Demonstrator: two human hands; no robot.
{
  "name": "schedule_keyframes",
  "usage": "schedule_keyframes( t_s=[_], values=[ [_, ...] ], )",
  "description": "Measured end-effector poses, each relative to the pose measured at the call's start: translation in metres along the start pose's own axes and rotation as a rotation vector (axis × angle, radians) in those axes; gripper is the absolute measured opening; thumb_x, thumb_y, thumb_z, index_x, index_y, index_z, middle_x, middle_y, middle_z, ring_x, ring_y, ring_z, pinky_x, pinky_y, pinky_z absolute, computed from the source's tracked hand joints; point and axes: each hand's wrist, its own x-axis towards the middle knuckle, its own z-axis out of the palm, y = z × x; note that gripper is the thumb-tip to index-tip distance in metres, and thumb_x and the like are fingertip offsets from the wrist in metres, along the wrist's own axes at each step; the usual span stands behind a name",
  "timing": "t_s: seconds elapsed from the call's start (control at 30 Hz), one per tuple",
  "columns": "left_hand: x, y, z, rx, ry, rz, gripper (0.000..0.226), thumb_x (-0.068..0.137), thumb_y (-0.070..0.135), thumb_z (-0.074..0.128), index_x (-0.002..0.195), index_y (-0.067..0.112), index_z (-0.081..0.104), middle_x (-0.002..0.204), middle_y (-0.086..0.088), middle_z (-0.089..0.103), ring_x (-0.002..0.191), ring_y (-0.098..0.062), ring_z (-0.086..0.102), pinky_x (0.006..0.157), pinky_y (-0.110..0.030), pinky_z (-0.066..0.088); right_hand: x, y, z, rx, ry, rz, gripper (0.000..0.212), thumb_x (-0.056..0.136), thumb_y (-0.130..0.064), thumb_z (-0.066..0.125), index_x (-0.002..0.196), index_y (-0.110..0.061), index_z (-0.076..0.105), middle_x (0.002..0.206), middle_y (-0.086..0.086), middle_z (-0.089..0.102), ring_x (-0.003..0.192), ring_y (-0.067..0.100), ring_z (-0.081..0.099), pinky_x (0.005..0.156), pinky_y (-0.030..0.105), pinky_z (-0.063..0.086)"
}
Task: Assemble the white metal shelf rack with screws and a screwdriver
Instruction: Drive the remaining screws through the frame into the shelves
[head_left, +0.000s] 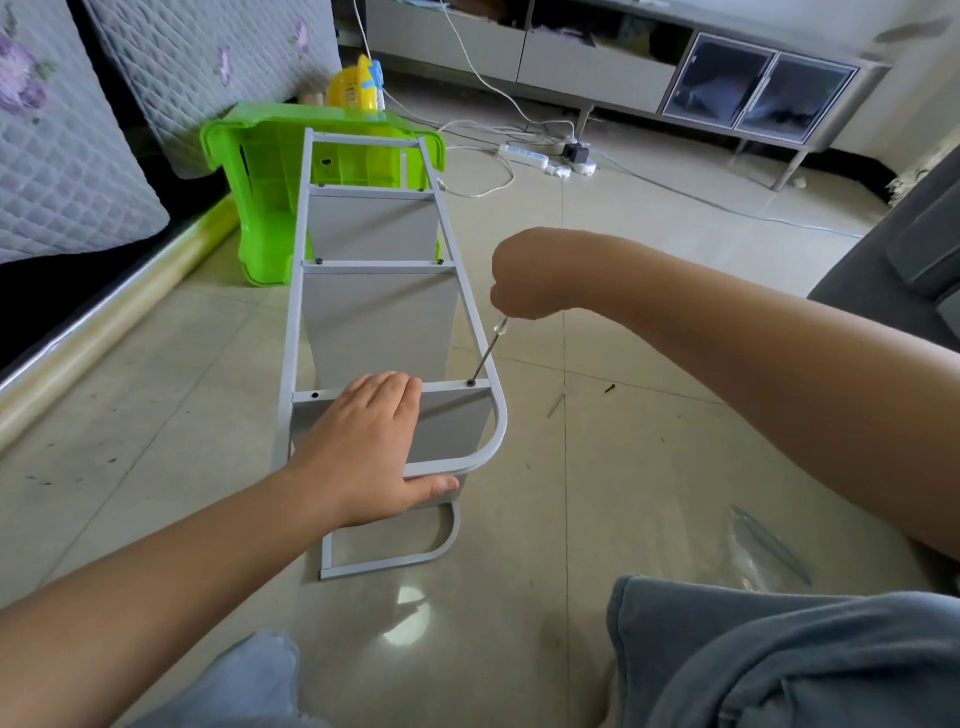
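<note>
Rack (395, 332) is lying on its side on the floor (597, 519), its long axis running away from the person toward the green tub (254, 171), with the rounded near end just below the hands. Right hand (524, 275) is gripping the screwdriver (491, 348) handle with fingers curled round it; the shaft is slanting down and to the left, its tip sitting on the screw (471, 383) at the right end of the nearest crossbar. Left hand (363, 447) is resting flat over that same crossbar, fingers relaxed and spread on top, thumb hooked under the curved frame tube, bracing the rack. The screw lies just to the right of the left fingertips and down-left of the right fist, so the right hand is the one driving it. A spare screw (610, 388) is lying on the floor just right of the rack, and another screw head (315, 395) is showing at the crossbar's left end.
</note>
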Motion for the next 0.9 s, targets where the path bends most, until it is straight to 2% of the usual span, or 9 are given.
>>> schedule_keyframes(
  t_s=[0.1,0.23,0.3,0.37,0.47,0.53,0.67,0.8,0.9],
  values=[
    [-0.004,0.004,-0.008,-0.046,-0.044,-0.020,0.108,0.073,0.081,0.012,0.121,-0.007,0.053,0.117,-0.017,0.059,0.109,-0.033,0.057,0.098,-0.043,0.043,0.004,0.008,0.003,0.078,0.018,0.051,0.029,0.098,-0.010,0.036,0.073,-0.003,0.049,0.078,0.004,0.045,0.076,0.022,0.043,0.073,0.030,0.041],
    [-0.001,0.000,-0.023,-0.127,-0.188,-0.039,0.142,0.037,0.085,-0.033,0.147,0.006,0.010,0.154,-0.007,0.014,0.143,-0.020,0.010,0.115,-0.030,0.008,0.006,0.043,0.004,0.249,0.061,0.062,0.046,0.102,-0.029,0.025,0.092,0.004,0.056,0.085,0.015,0.053,0.073,0.030,0.052,0.079,0.035,0.043],
    [0.010,0.001,-0.030,-0.229,-0.157,-0.059,0.133,0.045,0.088,-0.020,0.141,0.007,0.024,0.145,-0.009,0.030,0.138,-0.023,0.024,0.108,-0.029,0.021,0.019,0.073,0.022,0.316,0.126,0.114,0.048,0.102,-0.028,0.023,0.082,0.003,0.053,0.086,0.015,0.054,0.091,0.032,0.054,0.081,0.035,0.041],
    [0.034,0.002,-0.035,-0.260,-0.062,-0.068,0.109,0.062,0.078,-0.003,0.135,0.006,0.032,0.135,-0.011,0.038,0.130,-0.027,0.035,0.101,-0.031,0.028,0.030,0.093,0.054,0.354,0.041,0.176,0.041,0.101,-0.025,0.025,0.070,-0.008,0.045,0.072,0.007,0.046,0.086,0.029,0.052,0.070,0.031,0.041],
    [0.094,0.003,-0.034,-0.228,-0.061,-0.060,0.089,0.082,0.067,0.014,0.141,0.001,0.027,0.149,-0.014,0.026,0.139,-0.022,0.020,0.110,-0.030,0.017,0.059,0.101,0.125,0.339,-0.129,0.240,0.019,0.097,-0.014,0.041,0.110,-0.004,0.053,0.104,0.010,0.055,0.105,0.030,0.050,0.077,0.032,0.044],
    [0.135,0.003,-0.030,-0.182,-0.048,-0.027,0.080,0.088,0.062,0.021,0.137,0.000,0.032,0.148,-0.014,0.027,0.140,-0.022,0.019,0.110,-0.032,0.016,0.076,0.098,0.177,0.348,-0.206,0.333,0.032,0.096,-0.005,0.041,0.126,0.006,0.045,0.126,0.021,0.046,0.117,0.031,0.046,0.088,0.033,0.043],
    [0.184,0.009,-0.020,-0.085,-0.093,-0.005,0.063,0.096,0.046,0.030,0.141,0.003,0.027,0.152,-0.010,0.022,0.143,-0.021,0.010,0.113,-0.035,0.008,0.092,0.091,0.260,0.603,-0.272,0.447,0.032,0.099,-0.008,0.030,0.128,0.004,0.037,0.129,0.025,0.046,0.118,0.032,0.048,0.091,0.033,0.039],
    [0.201,0.006,-0.010,-0.094,-0.133,-0.089,0.059,0.095,0.046,0.031,0.135,0.003,0.037,0.149,-0.010,0.028,0.143,-0.021,0.011,0.114,-0.037,0.006,0.101,0.079,0.321,0.692,-0.241,0.443,0.017,0.099,-0.008,0.029,0.093,0.001,0.042,0.126,0.022,0.044,0.112,0.032,0.048,0.085,0.034,0.038],
    [0.211,0.004,-0.008,-0.058,-0.177,-0.173,0.056,0.095,0.046,0.033,0.130,0.003,0.044,0.147,-0.012,0.031,0.142,-0.021,0.013,0.114,-0.039,0.004,0.109,0.067,0.346,0.633,-0.246,0.412,0.020,0.096,-0.007,0.033,0.112,0.001,0.042,0.123,0.020,0.044,0.110,0.031,0.048,0.085,0.034,0.038]
  ],
)
